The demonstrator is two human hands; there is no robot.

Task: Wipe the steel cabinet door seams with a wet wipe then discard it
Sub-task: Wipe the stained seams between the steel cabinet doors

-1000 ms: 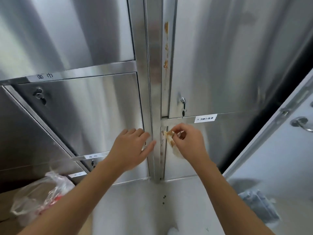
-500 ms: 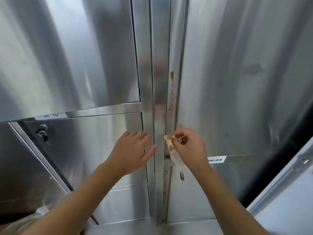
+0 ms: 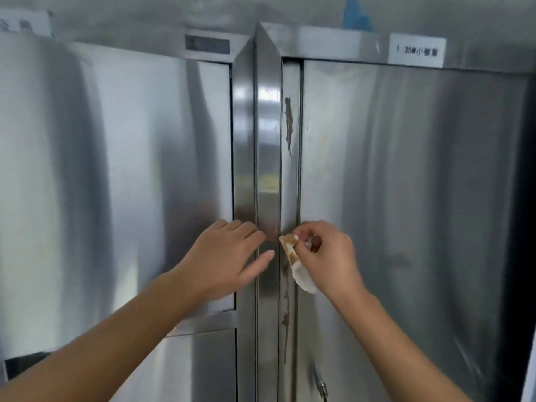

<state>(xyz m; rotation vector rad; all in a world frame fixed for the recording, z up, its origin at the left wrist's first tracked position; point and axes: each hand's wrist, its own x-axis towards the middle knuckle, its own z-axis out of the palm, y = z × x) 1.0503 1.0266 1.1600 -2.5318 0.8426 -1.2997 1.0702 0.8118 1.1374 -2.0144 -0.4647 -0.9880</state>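
Single head view, close and level, facing the steel cabinet doors.

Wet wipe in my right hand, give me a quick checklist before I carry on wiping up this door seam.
1. Wet wipe pinched in right hand: ok.
2. Wipe against the seam strip: ok.
3. Clean wipe surface left: not ok at the brown-stained tip; lower part white.
4. Upper brown streak removed: not ok.
5. Lower streak removed: not ok.
6. Left hand braced flat on the steel: ok.

Bright, soft steel glare, motion blur, curved edges
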